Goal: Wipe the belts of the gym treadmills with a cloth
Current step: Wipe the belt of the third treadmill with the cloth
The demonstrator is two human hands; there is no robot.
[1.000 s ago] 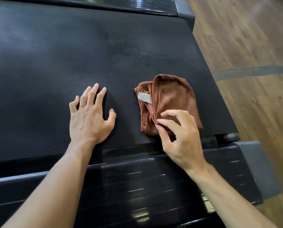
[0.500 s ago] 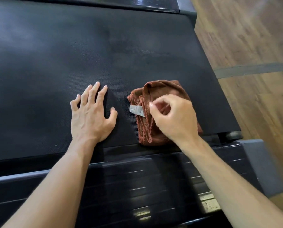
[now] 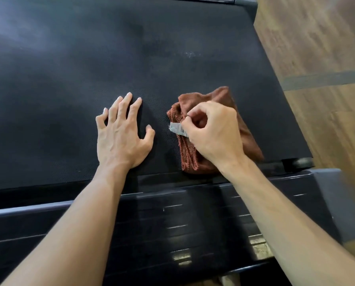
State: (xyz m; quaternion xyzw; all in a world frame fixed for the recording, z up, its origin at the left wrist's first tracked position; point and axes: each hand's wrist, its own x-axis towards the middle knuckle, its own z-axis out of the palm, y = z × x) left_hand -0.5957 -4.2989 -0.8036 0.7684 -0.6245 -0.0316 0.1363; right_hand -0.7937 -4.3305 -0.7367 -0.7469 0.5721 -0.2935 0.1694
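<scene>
My fingers first: on my left hand (image 3: pixel 122 137) they lie spread and straight, flat on the treadmill belt (image 3: pixel 69 79), holding nothing, only pressing down to brace me. On my right hand (image 3: pixel 211 133) they are curled over the brown cloth (image 3: pixel 248 137), thumb and forefinger closed together at the top of a fold just above the little white label (image 3: pixel 177 129); it looks like a pinch on the fabric, though my own knuckles hide how much cloth is in it.

The cloth sits bunched on the belt, at about three o'clock from my left hand and close to it but not touching, with its near edge reaching the belt's rear end at six o'clock. Beyond that end runs the dark ribbed end cover (image 3: pixel 172 223) of the treadmill. At two to three o'clock of the cloth, past the belt's right edge, is the wooden floor (image 3: pixel 327 48).

I judge the step in hand to be gathering the cloth into a proper grip, not the wiping stroke itself. A pale, dusty smear (image 3: pixel 191 54) shows toward twelve o'clock of the cloth, and a hazy patch toward ten o'clock of my left hand, so much of the belt looks unwiped. The next move calls for a fuller hold, palm down on the wad, then firm sweeps across the belt.

Counted: two hands, one cloth, one label, one belt in view.
</scene>
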